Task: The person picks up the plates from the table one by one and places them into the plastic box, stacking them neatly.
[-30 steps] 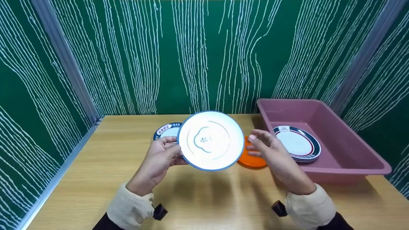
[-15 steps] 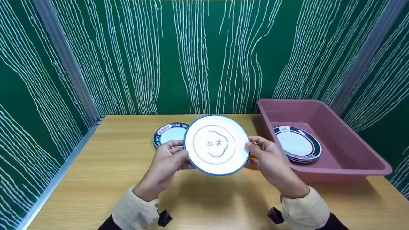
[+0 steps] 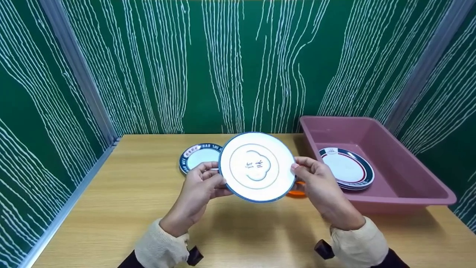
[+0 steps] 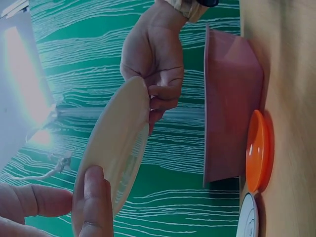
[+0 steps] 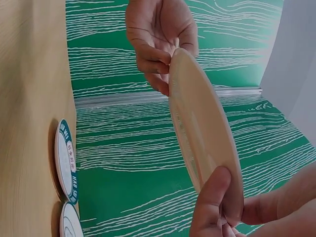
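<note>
Both hands hold a white plate [image 3: 256,193] with a thin blue rim up over the table, tilted so its face with a ring, a curved outline and dark characters shows in the head view. My left hand [image 3: 202,186] pinches its left edge, thumb on the face. At the opposite edge, my right hand [image 3: 318,182] pinches with thumb in front and fingers behind. The plate's underside [image 4: 106,128] shows in the left wrist view. Partly covered behind it, a plate with a dark green lettered rim [image 3: 186,158] lies on the table.
A pink tub [image 3: 401,167] at right holds a small stack of green-rimmed plates [image 3: 344,167]. An orange plate [image 4: 257,153] lies on the table beside the tub, mostly covered by my right hand in the head view. Another white plate [image 5: 71,222] lies beside the green-rimmed one.
My right hand has come in from the right and gripped the plate's right edge. The plate has shifted slightly right, and its printed outline now bulges rightward instead of leftward.
</note>
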The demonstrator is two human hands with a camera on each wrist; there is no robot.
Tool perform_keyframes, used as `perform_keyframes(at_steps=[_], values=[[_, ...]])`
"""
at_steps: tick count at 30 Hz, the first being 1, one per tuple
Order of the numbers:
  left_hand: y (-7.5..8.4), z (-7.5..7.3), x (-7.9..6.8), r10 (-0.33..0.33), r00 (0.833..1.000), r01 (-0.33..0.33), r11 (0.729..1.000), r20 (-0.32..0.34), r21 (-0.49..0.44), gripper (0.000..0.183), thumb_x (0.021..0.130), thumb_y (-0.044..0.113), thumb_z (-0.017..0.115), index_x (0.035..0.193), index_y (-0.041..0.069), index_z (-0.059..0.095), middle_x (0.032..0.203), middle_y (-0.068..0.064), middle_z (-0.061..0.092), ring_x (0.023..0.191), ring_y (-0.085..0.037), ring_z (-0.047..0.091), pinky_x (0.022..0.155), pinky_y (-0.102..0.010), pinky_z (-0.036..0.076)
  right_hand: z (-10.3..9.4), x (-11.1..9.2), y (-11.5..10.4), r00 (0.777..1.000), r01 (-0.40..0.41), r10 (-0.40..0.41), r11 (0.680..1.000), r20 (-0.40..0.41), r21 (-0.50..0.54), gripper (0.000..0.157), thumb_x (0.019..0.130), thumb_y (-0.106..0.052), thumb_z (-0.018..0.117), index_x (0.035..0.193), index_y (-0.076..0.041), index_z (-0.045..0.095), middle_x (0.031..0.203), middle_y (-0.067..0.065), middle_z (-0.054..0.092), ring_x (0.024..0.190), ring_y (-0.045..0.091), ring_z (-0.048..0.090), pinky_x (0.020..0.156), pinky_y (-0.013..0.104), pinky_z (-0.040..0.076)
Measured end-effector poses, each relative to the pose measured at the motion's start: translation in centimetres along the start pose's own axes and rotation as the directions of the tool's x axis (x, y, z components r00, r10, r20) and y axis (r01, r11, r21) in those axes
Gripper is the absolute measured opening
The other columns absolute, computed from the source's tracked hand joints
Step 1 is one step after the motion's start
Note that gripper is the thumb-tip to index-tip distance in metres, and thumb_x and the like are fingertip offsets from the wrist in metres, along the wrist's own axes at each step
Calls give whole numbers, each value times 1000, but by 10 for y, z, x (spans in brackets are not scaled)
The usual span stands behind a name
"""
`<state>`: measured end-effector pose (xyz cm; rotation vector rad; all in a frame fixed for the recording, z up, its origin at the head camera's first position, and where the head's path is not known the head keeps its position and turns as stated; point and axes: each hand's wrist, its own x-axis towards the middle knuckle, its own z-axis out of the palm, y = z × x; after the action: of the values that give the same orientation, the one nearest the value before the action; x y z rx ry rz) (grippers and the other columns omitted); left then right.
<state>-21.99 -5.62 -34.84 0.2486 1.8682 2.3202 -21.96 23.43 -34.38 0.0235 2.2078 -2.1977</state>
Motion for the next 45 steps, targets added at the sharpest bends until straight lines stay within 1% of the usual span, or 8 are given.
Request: perform_keyframes(at_steps=[4, 8, 15, 21, 26, 31, 38, 45], values=[[-1, -1, 2, -3, 1000, 4, 1000, 13, -22, 39, 95, -1, 62, 131, -4, 47, 106, -18, 69, 85, -23, 73, 82, -36, 63, -4, 1, 0, 999, 34, -35, 999, -23, -30, 34, 109, -15, 49, 137, 4, 49, 111, 13, 62, 91, 20, 64, 80, 29, 60], [-1, -4, 6, -7, 1000, 6, 1000, -13, -31, 35, 96, 0, 63, 128, -4, 50, 100, -16, 69, 80, -21, 73, 80, -35, 63, -11, 4, -2, 997, 70, -72, 997, -39, -38, 36, 110, -15, 46, 139, 6, 47, 112, 14, 60, 90, 20, 63, 78, 28, 60], [-4, -13, 17, -49, 995, 46, 998, -91, -29, 27, 97, -1, 63, 123, -2, 55, 98, -15, 69, 78, -21, 71, 77, -33, 63, -29, 7, -8, 994, 38, -46, 996, -98, -84, 46, 110, -24, 48, 148, 1, 42, 130, 16, 52, 101, 23, 58, 82, 24, 57], [-14, -26, 29, -74, 983, 83, 995, -168, 47, 24, 97, 0, 63, 121, -1, 57, 100, -16, 66, 79, -22, 71, 77, -32, 63, -42, 12, -12, 990, 10, -18, 998, -137, -61, 48, 110, -27, 47, 151, -3, 42, 139, 15, 48, 109, 25, 55, 90, 24, 57], [-25, -41, 43, -105, 968, 132, 985, -230, 107, 24, 98, 1, 62, 122, 1, 58, 103, -16, 63, 81, -22, 68, 78, -32, 63, -53, 17, -15, 977, 14, -25, 999, -213, -50, 47, 110, -30, 45, 149, -2, 46, 131, 11, 53, 103, 19, 58, 85, 23, 59], [-37, -59, 55, -154, 944, 199, 971, -291, 132, 23, 99, 4, 61, 122, 2, 57, 105, -16, 63, 84, -23, 66, 79, -31, 62, -69, 21, -20, 968, 42, -25, 997, -249, 61, 39, 110, -28, 46, 140, -3, 51, 122, 8, 55, 97, 14, 60, 80, 24, 60], [-53, -78, 68, -166, 929, 227, 962, -329, 155, 29, 97, -1, 56, 126, -4, 55, 107, -17, 58, 90, -26, 63, 75, -29, 62, -99, 24, -21, 951, 156, -87, 963, -297, 220, 25, 109, -18, 48, 126, 0, 53, 106, 5, 62, 82, 10, 66, 65, 26, 61], [-60, -93, 76, -241, 904, 304, 943, -354, 134, 54, 97, 0, 54, 148, -2, 36, 117, -17, 51, 103, -29, 56, 91, -33, 59, -129, 26, -22, 923, 125, -6, 950, -384, 286, 21, 108, -22, 50, 119, -8, 61, 116, 6, 56, 89, 10, 65, 69, 22, 59]])
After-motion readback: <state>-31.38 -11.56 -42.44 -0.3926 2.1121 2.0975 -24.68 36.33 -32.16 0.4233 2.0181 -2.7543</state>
